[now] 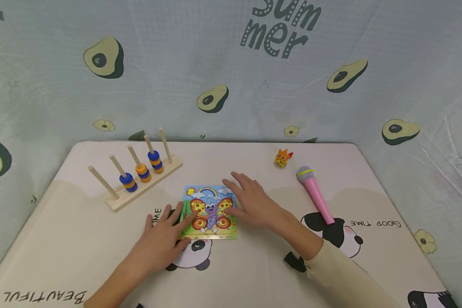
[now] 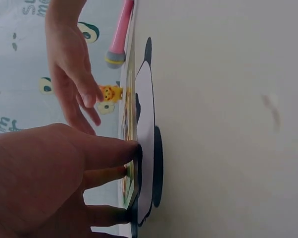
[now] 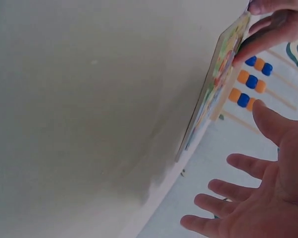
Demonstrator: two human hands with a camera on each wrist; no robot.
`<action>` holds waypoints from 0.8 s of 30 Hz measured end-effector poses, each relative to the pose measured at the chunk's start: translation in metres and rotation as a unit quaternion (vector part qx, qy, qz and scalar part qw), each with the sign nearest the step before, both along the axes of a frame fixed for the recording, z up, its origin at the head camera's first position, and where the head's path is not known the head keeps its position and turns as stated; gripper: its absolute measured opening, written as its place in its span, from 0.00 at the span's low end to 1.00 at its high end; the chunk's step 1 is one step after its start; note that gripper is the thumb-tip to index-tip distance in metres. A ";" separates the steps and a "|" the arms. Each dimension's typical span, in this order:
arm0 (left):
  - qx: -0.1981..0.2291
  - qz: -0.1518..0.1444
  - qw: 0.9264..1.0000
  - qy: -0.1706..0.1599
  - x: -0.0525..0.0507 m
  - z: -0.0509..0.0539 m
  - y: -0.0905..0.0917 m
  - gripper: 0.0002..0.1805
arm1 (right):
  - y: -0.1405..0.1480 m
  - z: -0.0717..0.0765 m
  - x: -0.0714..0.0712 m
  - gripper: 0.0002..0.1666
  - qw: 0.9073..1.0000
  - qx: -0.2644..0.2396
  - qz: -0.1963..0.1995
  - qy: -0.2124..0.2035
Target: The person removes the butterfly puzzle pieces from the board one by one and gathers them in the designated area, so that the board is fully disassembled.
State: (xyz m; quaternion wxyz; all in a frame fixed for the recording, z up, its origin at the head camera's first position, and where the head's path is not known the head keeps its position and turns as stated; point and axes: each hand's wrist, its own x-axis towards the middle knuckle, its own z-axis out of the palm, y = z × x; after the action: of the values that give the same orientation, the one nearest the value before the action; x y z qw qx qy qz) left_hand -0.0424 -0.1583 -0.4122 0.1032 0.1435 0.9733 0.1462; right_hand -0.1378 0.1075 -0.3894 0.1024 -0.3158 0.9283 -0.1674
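Note:
A flat jigsaw puzzle [image 1: 211, 209] with a butterfly, a rainbow and a sun lies in the middle of the table. My left hand [image 1: 159, 241] is at its left side with fingers spread; the index finger reaches over the picture, and the thumb is by the lower left corner. In the left wrist view those fingers [image 2: 109, 151] touch down around the board's edge. My right hand [image 1: 254, 203] hovers over the puzzle's right side, fingers extended and holding nothing. The right wrist view shows this hand [image 3: 268, 183] apart from the puzzle [image 3: 218, 79], palm visible.
A wooden peg stand [image 1: 146, 184] with blue and orange rings stands at the back left. At the back right is a small orange figurine [image 1: 282, 158]. A pink toy microphone [image 1: 317, 196] lies right of my right hand. The tablecloth [image 1: 254, 273] has printed pandas.

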 end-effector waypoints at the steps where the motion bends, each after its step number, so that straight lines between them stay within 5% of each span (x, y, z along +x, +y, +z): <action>1: -0.002 0.003 1.000 0.001 0.001 0.000 0.001 0.35 | 0.000 0.000 -0.001 0.46 1.000 0.001 -0.001 -0.001; 16: 0.001 0.036 0.999 0.029 0.008 -0.004 0.011 0.33 | -0.010 -0.004 -0.007 0.44 1.000 0.005 0.007 -0.001; 24: -0.003 0.032 0.999 0.026 0.008 -0.004 0.011 0.33 | -0.031 -0.004 -0.018 0.32 0.999 -0.036 0.017 -0.037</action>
State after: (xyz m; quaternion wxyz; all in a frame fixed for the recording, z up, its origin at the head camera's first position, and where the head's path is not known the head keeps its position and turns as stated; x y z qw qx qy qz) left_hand -0.0343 -0.1478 -0.4163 0.0738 0.1159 0.9801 0.1429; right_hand -0.1559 0.0768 -0.3936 0.1280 -0.3289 0.9116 -0.2108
